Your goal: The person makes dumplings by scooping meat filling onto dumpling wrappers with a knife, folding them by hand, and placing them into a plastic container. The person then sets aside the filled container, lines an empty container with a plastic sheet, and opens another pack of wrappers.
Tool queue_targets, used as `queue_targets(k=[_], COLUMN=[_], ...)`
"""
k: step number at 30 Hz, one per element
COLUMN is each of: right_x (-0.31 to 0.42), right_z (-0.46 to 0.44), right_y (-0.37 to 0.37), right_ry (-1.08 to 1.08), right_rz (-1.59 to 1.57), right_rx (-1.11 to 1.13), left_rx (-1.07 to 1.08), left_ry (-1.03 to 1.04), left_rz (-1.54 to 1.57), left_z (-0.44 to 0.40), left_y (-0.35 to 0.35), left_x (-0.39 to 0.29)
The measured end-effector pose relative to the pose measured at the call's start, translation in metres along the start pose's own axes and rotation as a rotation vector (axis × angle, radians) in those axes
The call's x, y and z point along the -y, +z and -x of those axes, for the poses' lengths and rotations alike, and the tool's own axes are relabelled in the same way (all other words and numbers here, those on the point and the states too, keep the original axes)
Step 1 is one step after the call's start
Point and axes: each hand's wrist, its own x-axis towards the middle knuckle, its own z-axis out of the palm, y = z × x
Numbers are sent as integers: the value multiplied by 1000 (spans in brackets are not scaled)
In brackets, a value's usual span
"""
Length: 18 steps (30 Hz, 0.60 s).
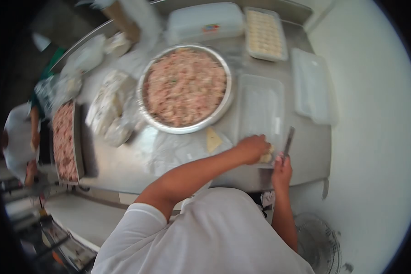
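Note:
My left hand (253,149) reaches across to the near end of a clear plastic tray (260,98). Its fingers are curled down around a small pale dumpling (270,149), and more pale dough (266,158) lies just below it in the tray's corner. Fingertips are partly hidden. My right hand (282,170) is closed around a narrow flat metal spatula (289,140), its blade pointing up and away beside the tray. Left of the tray, a yellowish dough wrapper (213,139) rests on a plastic sheet (178,153). Beyond it stands a large metal bowl (143,107) heaped with minced meat filling (187,86).
A tray of dumplings (266,34), a closed plastic box (205,23) and a clear lid (310,86) are on the steel table (306,157). Wrapped packs (109,98) and a meat-filled metal pan (65,141) stand left. Another person (20,137) is far left; a wall (370,114) borders the right.

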Motion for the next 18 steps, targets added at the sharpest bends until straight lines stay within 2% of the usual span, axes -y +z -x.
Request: queue_targets(k=[2, 4, 5, 6, 7, 9, 11, 13, 15, 16, 17, 18], right_x=[4, 13, 20, 33, 56, 108, 165, 199, 224, 234, 239, 237], right_z=[-2, -10, -14, -17, -20, -31, -39, -52, -68, -75, -80, -84], right_y=[-9, -21, -28, -34, -36, -40, -39, -22, 4, 23, 43, 64], right_ry=[-74, -143, -245, -345, -354, -570, -597, -627, -882, -921, -958, -997], right_rz=[90, 162, 246, 328, 326, 397, 476, 551, 818, 918, 1021, 996], right_rx=[4, 31, 9, -17, -3, 84, 175, 267, 260, 305, 348, 362], left_rx=[-63, -312, -331, -441, -546, -603, -710, -858, -1058, -1134, -1236, -1274], left_ry=[-32, 87, 68, 143, 222, 165, 60, -22, -229, -391, -475, -542], left_rz=[-38, 40, 40, 126, 210, 261, 263, 118, 87, 48, -6, -36], left_z=[23, 45, 57, 75, 96, 136, 172, 200, 224, 235, 242, 249], left_y=[-9, -19, -26, -33, -41, -61, -78, -105, -143, -161, -182, -201], left_x=[-9, -16, -14, -9, -5, 5, 17, 41, 72, 96, 117, 127])
